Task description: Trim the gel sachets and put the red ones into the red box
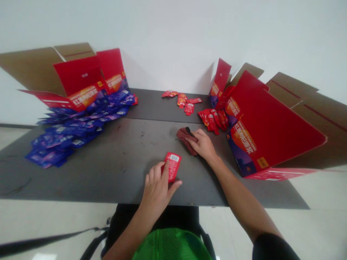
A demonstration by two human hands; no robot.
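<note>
My left hand [158,182] rests on a red sachet [173,164] that lies flat on the grey table near its front edge. Its fingers are stretched out, with the index finger over the sachet, and the white barcode end faces away from me. To the right, my right hand [202,144] grips a folded brown cloth [187,139] with a dark edge, pressed on or just above the tabletop. Beyond that hand lies a heap of red sachets [214,119].
Blue sachets [70,126] spread in a large pile at left, before an open red carton [81,79]. More open red cartons [271,122] stand at right. Several loose red sachets [185,101] lie at the back, near the white wall [173,43]. The grey table [108,173] ends close to my body.
</note>
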